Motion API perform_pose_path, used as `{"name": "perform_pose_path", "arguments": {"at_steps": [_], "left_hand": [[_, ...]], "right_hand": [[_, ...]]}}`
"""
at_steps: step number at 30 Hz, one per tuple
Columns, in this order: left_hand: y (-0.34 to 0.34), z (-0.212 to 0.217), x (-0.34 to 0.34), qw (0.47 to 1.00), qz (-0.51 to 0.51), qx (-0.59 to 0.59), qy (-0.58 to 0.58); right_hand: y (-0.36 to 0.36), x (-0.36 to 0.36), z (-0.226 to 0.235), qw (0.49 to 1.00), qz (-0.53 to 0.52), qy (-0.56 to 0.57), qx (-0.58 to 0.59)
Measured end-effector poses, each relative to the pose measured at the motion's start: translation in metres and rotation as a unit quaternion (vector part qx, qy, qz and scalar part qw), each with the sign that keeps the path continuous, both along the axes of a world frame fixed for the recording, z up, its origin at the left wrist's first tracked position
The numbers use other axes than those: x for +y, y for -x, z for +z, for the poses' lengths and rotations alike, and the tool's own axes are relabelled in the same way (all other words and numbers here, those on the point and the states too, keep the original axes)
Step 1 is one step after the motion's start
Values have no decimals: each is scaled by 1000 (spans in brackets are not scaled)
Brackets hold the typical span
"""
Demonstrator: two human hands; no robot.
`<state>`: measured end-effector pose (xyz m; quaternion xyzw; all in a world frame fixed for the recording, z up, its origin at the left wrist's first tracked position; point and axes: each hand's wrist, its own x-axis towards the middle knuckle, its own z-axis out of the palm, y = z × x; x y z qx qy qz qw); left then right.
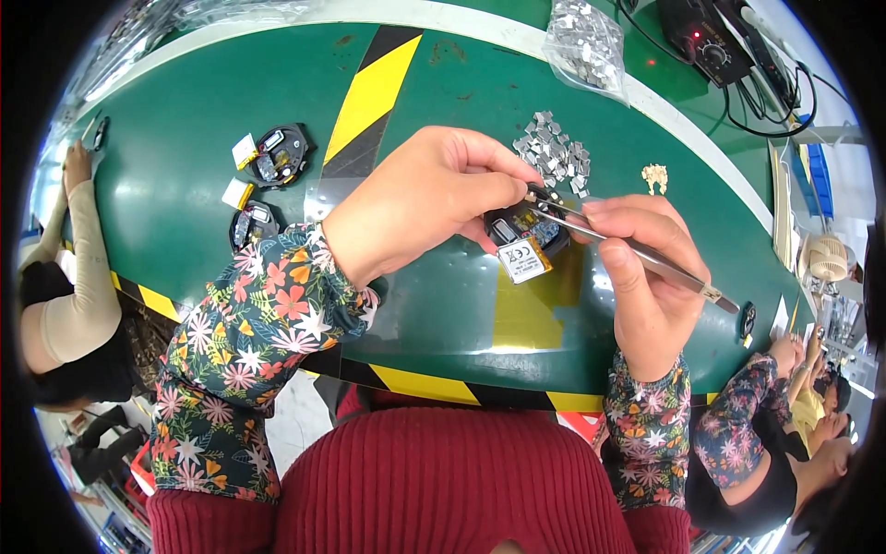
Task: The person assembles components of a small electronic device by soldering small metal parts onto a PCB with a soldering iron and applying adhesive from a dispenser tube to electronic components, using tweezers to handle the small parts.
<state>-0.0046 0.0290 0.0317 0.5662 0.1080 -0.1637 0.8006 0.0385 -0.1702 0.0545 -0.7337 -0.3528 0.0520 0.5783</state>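
Between my hands is a round black device housing with a circuit board in it. A flat silver battery with a printed label hangs out on its near side. My left hand grips the housing's left and far edge, thumb and forefinger pinched near the tweezers' tips. Whether those fingertips also hold a small part is hidden. In my right hand are metal tweezers, held slantwise, their tips reaching over the far part of the housing. Just beyond lies a pile of small grey metal pieces.
Two similar open housings, one farther and one nearer, lie left with batteries. A plastic bag of pieces, tan bits and a black knobbed box with cables stand beyond. Co-workers' arms are at both sides.
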Motion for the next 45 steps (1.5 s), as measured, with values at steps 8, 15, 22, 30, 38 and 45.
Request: {"name": "perform_pose_path", "arguments": {"at_steps": [8,15,22,30,38,45], "left_hand": [[-1,2,-1,1000,0,3,1],[-1,2,-2,1000,16,4,4],[0,3,-4,1000,28,5,-4],[-1,5,-6,1000,27,10,-5],[0,2,-7,1000,30,4,-6],[1,2,-8,998,7,-33,-61]], "right_hand": [[0,0,-1,1000,-2,-1,-2],[-1,-1,2,993,13,47,-111],[1,0,3,989,18,70,-131],[-2,-2,-1,975,51,71,-205],[-3,0,0,977,55,74,-194],[-3,2,6,989,56,72,-119]]}}
